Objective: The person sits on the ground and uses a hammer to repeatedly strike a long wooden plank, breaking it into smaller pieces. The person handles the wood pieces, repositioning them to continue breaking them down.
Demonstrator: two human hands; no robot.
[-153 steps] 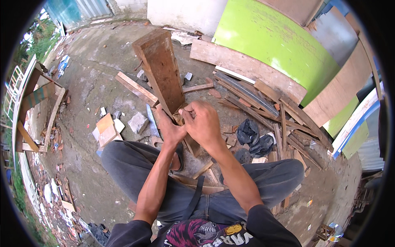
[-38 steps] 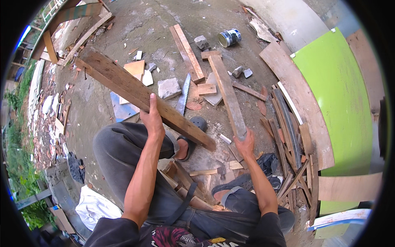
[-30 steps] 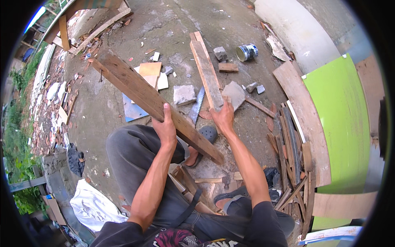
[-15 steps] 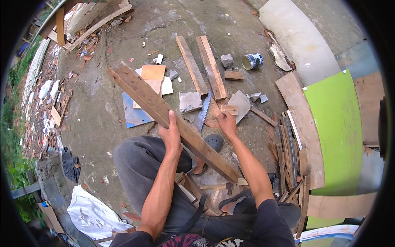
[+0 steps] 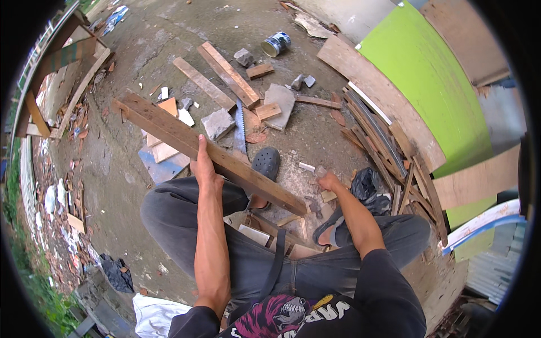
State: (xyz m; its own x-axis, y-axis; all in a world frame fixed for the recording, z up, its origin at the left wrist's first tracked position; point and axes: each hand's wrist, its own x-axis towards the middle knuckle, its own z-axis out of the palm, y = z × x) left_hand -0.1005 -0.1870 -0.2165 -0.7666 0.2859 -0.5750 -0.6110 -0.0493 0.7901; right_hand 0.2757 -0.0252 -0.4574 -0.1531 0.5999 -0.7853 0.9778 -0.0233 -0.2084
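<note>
My left hand [image 5: 206, 168] is closed on a long brown wooden beam [image 5: 169, 130], thumb on top. The beam slants from far left down towards the space between my knees. My right hand [image 5: 328, 181] reaches low above the ground by my right foot, fingers drawn together at a small pale, see-through thing [image 5: 320, 170] too unclear to name. A short white strip [image 5: 307, 167] lies just beside it. Under the beam's near end is a hammer [image 5: 317, 209], partly hidden. A small wood block [image 5: 268, 111] rests on a flat stone slab [image 5: 282, 101]. Left of it lies a saw blade [image 5: 240, 129].
Two planks [image 5: 228, 70], a grey stone block [image 5: 218, 124] and a paint can [image 5: 275, 44] lie ahead. Stacked wood strips [image 5: 375, 141], a black plastic bag [image 5: 366, 186] and a green panel [image 5: 411, 73] stand or lie at right. A white sack [image 5: 158, 315] is at lower left.
My right hand has left the small wood block on the slab and moved nearer to me, towards my right foot. The left hand still holds the beam. The view has swung right.
</note>
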